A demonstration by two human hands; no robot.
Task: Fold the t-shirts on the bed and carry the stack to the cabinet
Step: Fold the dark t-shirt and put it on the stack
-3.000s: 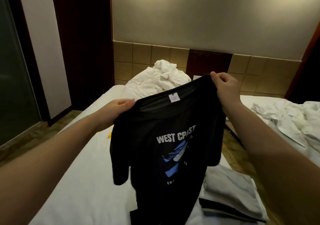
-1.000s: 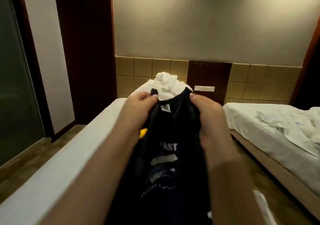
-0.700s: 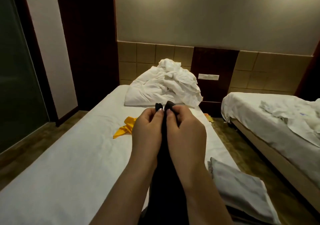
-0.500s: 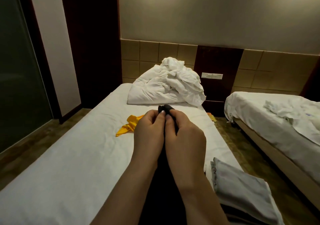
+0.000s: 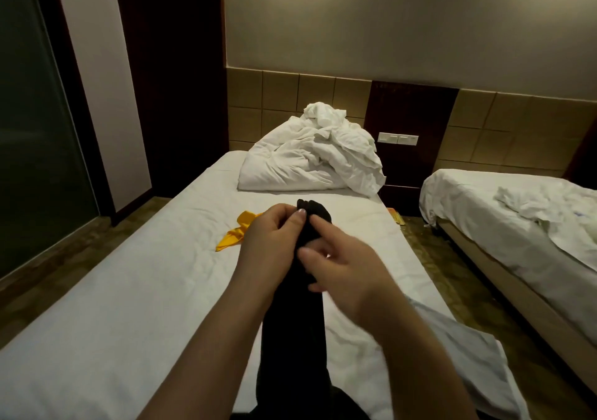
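A black t-shirt (image 5: pixel 295 322), folded in half lengthwise into a narrow strip, hangs over the white bed (image 5: pixel 129 306). My left hand (image 5: pixel 271 242) pinches its top edge. My right hand (image 5: pixel 342 264) rests lower against the fabric with fingers loosely spread; its grip is unclear. A folded grey t-shirt (image 5: pixel 465 355) lies at the bed's near right, partly hidden by my right forearm. A crumpled yellow garment (image 5: pixel 234 232) lies on the sheet just left of my left hand.
A heap of white bedding (image 5: pixel 313 158) fills the head of the bed. A second bed (image 5: pixel 517 225) with rumpled sheets stands on the right across a narrow floor aisle (image 5: pixel 429 258). A dark door (image 5: pixel 174 74) and glass panel (image 5: pixel 32 129) are on the left.
The shirt, held spread open by the shoulders, has been folded in half with both hands brought together. Now my right hand has slid down from the top edge and loosened.
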